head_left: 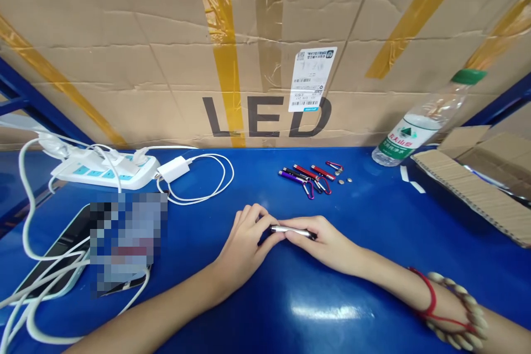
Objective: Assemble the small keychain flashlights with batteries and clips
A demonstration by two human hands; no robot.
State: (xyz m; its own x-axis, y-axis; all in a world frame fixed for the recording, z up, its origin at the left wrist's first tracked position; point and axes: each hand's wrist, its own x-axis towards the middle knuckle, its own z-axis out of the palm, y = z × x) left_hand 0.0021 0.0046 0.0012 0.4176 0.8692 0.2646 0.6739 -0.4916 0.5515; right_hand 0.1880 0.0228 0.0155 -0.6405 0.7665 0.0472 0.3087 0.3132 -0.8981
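Observation:
A slim silver mini flashlight (292, 230) with black ends lies level between my two hands, above the blue surface. My left hand (248, 232) pinches its left end between thumb and fingers. At the other end, my right hand (321, 240) has the barrel between thumb and fingers, and the two hands meet near its middle. Beyond them lie several similar mini flashlights (305, 175) in purple, black and red, some with carabiner clips. A loose red carabiner (334, 166) is behind them, with small round button cells (342, 181) close by.
At left, a white power strip (141, 176) holds plugs and cables beside a white charger (174, 168). Two phones, one a black-screened phone (58, 249), lie under cords. A water bottle (418, 121) and an open cardboard box (473, 193) stand right. A large carton (166, 66) closes the back.

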